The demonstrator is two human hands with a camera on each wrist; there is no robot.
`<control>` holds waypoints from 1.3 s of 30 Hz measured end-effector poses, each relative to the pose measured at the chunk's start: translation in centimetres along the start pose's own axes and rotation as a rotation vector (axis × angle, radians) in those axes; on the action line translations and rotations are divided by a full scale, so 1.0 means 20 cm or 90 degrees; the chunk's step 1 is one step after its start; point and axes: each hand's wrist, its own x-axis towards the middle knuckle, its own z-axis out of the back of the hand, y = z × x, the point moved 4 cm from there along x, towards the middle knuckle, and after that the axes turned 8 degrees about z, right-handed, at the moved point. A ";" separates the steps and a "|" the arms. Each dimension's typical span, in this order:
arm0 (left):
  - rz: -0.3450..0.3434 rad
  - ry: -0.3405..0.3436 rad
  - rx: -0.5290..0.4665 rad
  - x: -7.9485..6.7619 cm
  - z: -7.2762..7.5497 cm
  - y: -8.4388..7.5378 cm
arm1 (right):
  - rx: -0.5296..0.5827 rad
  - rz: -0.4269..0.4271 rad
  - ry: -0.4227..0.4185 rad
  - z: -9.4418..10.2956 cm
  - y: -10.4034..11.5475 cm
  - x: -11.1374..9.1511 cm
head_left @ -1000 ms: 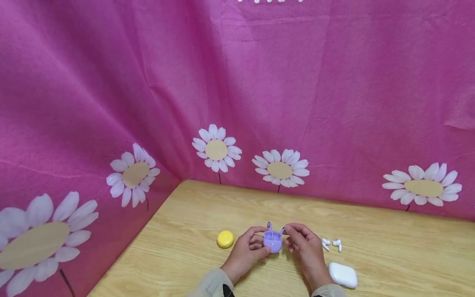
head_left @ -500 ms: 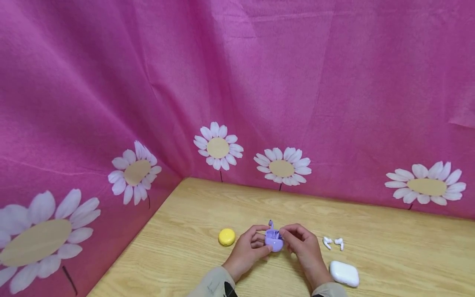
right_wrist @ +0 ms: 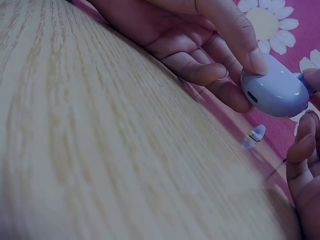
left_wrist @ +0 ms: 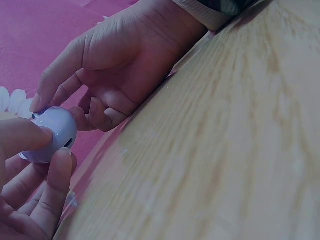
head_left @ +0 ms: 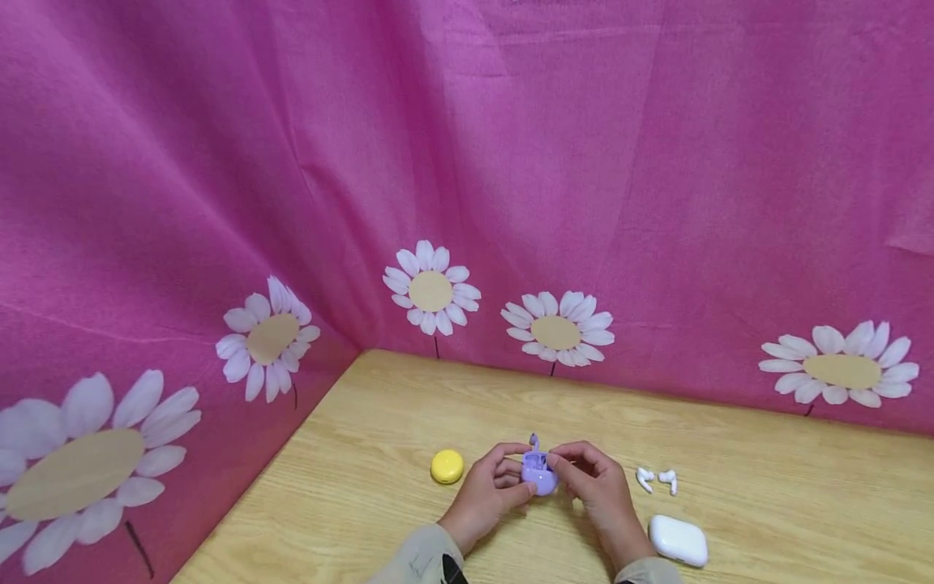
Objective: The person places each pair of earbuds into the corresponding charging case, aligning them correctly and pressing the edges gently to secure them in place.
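My left hand [head_left: 487, 489] grips a small purple earbud case [head_left: 540, 483], its lid up. In the left wrist view, the thumb presses on the rounded front of the case [left_wrist: 62, 127]. My right hand [head_left: 600, 487] has thumb and index finger pinched at the right side of the case opening, on a purple earbud [right_wrist: 304, 81] mostly hidden by the fingertips. Another purple earbud [head_left: 535, 441] shows just behind the case; the right wrist view has this loose earbud [right_wrist: 256, 134] beyond the case, low by the table.
A round yellow case [head_left: 447, 466] sits on the wooden table [head_left: 379, 422] left of my hands. To the right lie two white earbuds [head_left: 657, 480], with a closed white earbud case [head_left: 679, 541] nearer me. A pink flowered cloth [head_left: 554, 203] hangs behind.
My right hand has brought the purple earbud leftward from beside the case to its opening, where fingertips now cover most of it. The left hand keeps its grip on the case.
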 end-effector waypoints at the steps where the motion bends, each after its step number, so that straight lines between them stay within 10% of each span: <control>1: -0.002 0.000 0.002 0.00 0.00 0.00 | -0.001 0.006 0.001 0.00 0.00 0.00; 39: 0.015 -0.015 -0.005 -0.01 0.01 0.00 | -0.006 -0.004 0.014 -0.01 0.01 -0.02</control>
